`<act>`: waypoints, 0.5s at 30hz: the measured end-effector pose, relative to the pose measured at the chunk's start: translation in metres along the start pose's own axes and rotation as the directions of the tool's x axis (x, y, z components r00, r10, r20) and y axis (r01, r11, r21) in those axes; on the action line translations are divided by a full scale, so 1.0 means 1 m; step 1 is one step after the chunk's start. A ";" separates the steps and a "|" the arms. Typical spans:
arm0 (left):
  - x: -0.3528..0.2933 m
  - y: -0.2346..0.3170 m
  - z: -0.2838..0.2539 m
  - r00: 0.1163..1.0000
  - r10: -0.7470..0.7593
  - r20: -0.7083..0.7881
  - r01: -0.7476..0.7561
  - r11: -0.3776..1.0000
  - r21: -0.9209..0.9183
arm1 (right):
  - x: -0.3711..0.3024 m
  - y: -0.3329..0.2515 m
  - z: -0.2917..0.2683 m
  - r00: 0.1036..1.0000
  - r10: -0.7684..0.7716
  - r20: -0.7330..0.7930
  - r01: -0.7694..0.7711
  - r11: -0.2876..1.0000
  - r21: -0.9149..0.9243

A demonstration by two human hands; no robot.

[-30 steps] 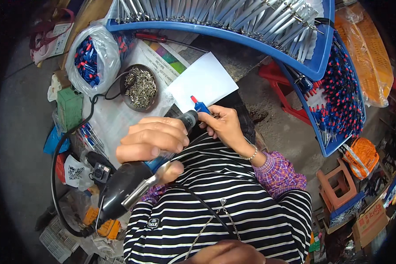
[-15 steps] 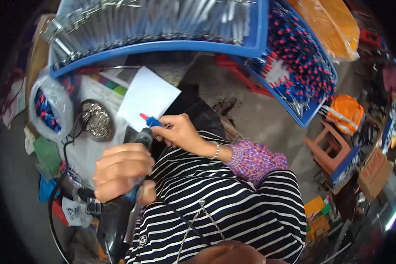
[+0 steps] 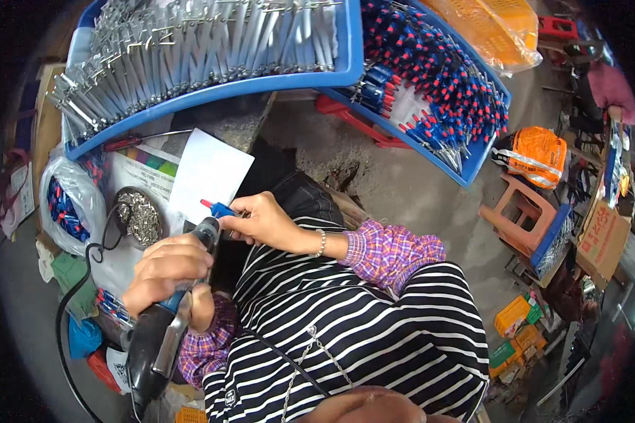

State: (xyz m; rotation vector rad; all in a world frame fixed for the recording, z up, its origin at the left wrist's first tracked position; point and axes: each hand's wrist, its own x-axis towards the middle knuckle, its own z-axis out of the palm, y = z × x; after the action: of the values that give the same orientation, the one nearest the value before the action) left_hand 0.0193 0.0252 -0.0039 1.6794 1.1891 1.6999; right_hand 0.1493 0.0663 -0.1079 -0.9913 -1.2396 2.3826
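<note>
At centre-left the left hand (image 3: 168,271) still grips the power driver (image 3: 164,328), the right hand (image 3: 261,222) still pinching the small blue-and-red piece (image 3: 217,209) at its tip; both have slid leftward in frame, below the white card (image 3: 208,175).

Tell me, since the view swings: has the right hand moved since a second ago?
No: the right hand still holds the red-and-blue piece at the white sheet's lower edge.

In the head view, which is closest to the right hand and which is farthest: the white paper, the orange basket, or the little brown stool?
From the right hand:
1. White paper, just up and left, on the table.
2. Little brown stool, far to the right, on the floor.
3. Orange basket, right and farther up, beyond the stool.
</note>
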 end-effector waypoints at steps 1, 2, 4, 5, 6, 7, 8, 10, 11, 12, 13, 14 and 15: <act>-0.002 0.000 0.001 1.000 -0.003 -0.025 0.003 1.000 0.003 | 0.000 0.002 0.000 0.999 0.022 0.024 -0.022 1.000 0.001; -0.002 0.000 0.004 0.999 0.012 -0.043 -0.011 1.000 0.012 | 0.000 0.000 0.000 1.000 0.016 0.022 -0.016 1.000 -0.010; -0.002 0.001 0.007 0.998 0.027 -0.064 -0.026 0.999 0.019 | 0.000 0.002 0.001 1.000 0.012 0.021 -0.012 1.000 -0.005; -0.002 0.002 0.008 0.995 0.037 -0.089 -0.034 0.999 0.036 | 0.000 0.002 0.001 0.999 0.013 0.030 -0.013 1.000 0.004; -0.004 0.004 0.009 0.995 0.020 -0.103 -0.015 0.998 0.055 | -0.001 0.001 0.001 1.000 -0.002 0.022 0.003 1.000 -0.013; -0.006 0.004 0.009 0.994 0.028 -0.101 -0.023 0.999 0.048 | -0.001 0.001 0.000 1.000 -0.009 0.015 0.009 1.000 -0.018; -0.008 0.003 0.008 0.993 0.045 -0.105 -0.041 0.998 0.042 | -0.002 0.000 0.000 1.000 0.002 0.011 -0.002 1.000 -0.023; -0.013 0.001 0.005 0.992 0.070 -0.107 -0.068 0.997 0.025 | -0.003 -0.001 -0.001 1.000 0.005 -0.003 -0.005 0.999 -0.033; -0.018 0.000 0.003 0.982 0.069 -0.174 -0.072 0.997 -0.008 | -0.003 -0.001 -0.003 1.000 0.007 0.000 -0.007 0.999 -0.048; -0.023 -0.001 0.000 0.969 0.063 -0.239 -0.076 0.996 -0.043 | -0.003 -0.001 -0.005 1.000 0.010 0.001 -0.010 0.998 -0.063; -0.030 0.004 -0.011 0.960 0.086 -0.266 -0.107 0.992 -0.064 | -0.004 -0.008 -0.007 1.000 0.003 0.008 -0.003 0.997 -0.072; -0.034 0.009 -0.022 0.959 0.076 -0.272 -0.112 0.987 -0.119 | -0.012 -0.018 -0.014 0.999 -0.019 0.026 0.022 0.994 -0.103; -0.038 0.012 -0.033 0.959 0.063 -0.277 -0.115 0.978 -0.175 | -0.020 -0.027 -0.023 0.998 -0.039 0.044 0.045 0.990 -0.134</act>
State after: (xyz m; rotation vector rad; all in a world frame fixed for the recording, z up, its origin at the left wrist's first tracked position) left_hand -0.0042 -0.0202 -0.0106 1.4399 1.0388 2.0808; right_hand 0.1779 0.0857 -0.0867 -0.9488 -1.4380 2.3240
